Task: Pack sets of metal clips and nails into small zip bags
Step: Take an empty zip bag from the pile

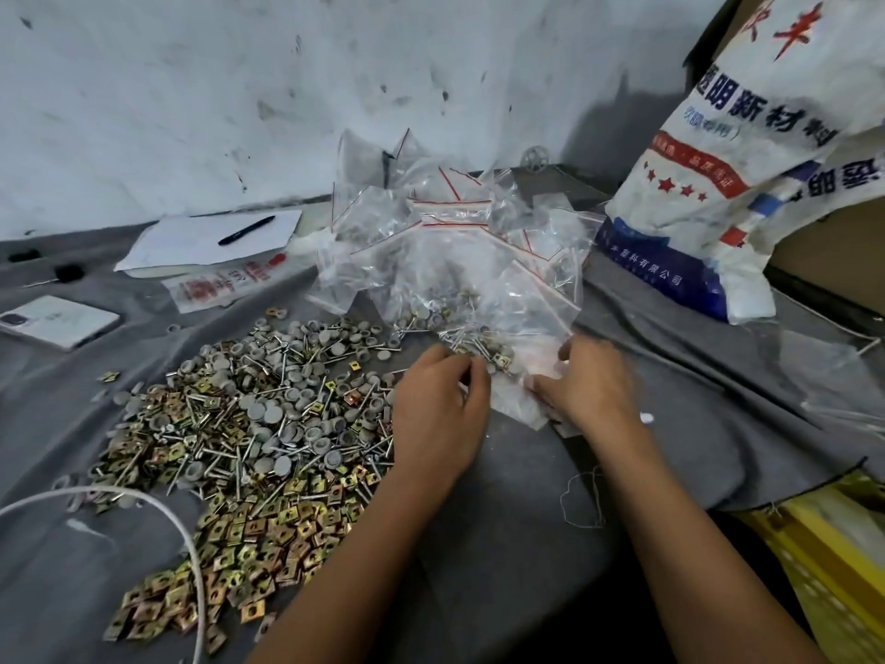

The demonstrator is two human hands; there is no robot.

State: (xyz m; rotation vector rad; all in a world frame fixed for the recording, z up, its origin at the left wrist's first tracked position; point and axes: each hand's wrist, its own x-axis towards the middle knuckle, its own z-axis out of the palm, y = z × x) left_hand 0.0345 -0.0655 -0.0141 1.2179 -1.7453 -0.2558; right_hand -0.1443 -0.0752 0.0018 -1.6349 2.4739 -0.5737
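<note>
Nearest, two bare forearms were seen reaching in from the near edge across a grey cloth (503, 543) spread over the work surface. A white cable (158, 508) was looped at the near left.

Left of the arms lay the stock: brass-coloured square metal clips (249, 529) heaped nearest, with nails (239, 452) and grey round caps (287, 404) mixed in farther back.

The left hand (438, 414) was held at the right edge of that heap, fingers curled inward with their tips at the mouth of a small zip bag (519, 400). A few pieces appeared to be pinched there, though the blur left this unsure. The right hand (586, 388) was closed on the bag's right side, pinching the plastic so it was kept in place on the cloth.

The step in hand was judged to be the filling of one bag with a set. The next move would call for the pieces to be dropped fully inside, the count checked, and the red-lined strip pressed closed between both thumbs.

Just beyond the hands, a mound of filled zip bags (455, 251) was piled, touching the bag in work. Farther left were noted a phone (57, 321), a printed packet (225, 285), and a pen (246, 230) on white paper (191, 244). At the far right a printed sack (718, 184) was stood against the wall (191, 88).
</note>
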